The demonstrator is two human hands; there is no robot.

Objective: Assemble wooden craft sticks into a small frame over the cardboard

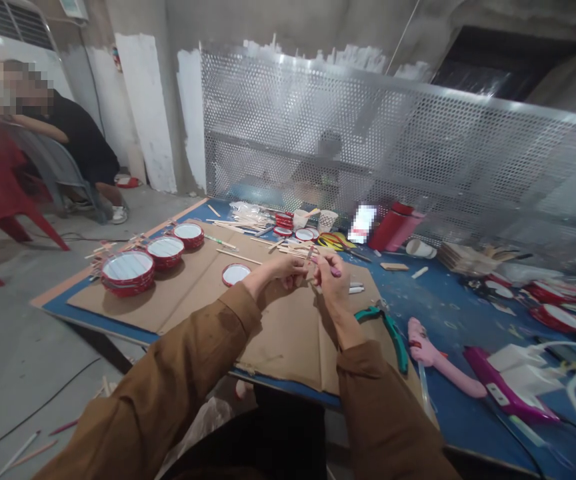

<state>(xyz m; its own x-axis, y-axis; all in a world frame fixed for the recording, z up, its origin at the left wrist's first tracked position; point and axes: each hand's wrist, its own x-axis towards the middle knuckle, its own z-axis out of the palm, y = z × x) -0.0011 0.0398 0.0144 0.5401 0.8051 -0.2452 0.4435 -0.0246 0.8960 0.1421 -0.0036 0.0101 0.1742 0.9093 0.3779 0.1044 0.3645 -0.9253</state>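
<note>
Over the brown cardboard, my left hand is closed, its fingers pinching a small thin piece that is too small to name. My right hand is wrapped round a purple pen-like tool, its tip close to my left fingers. A round white-faced red piece lies just left of my left hand. Pale wooden sticks are behind both hands. Teal-handled pliers rest open at the right, near my right wrist.
Stacked red-rimmed drums stand at the left. A pink glue gun and purple power strip lie right. Behind are a phone, yellow-handled scissors, a red bottle and a perforated metal panel. A person sits far left.
</note>
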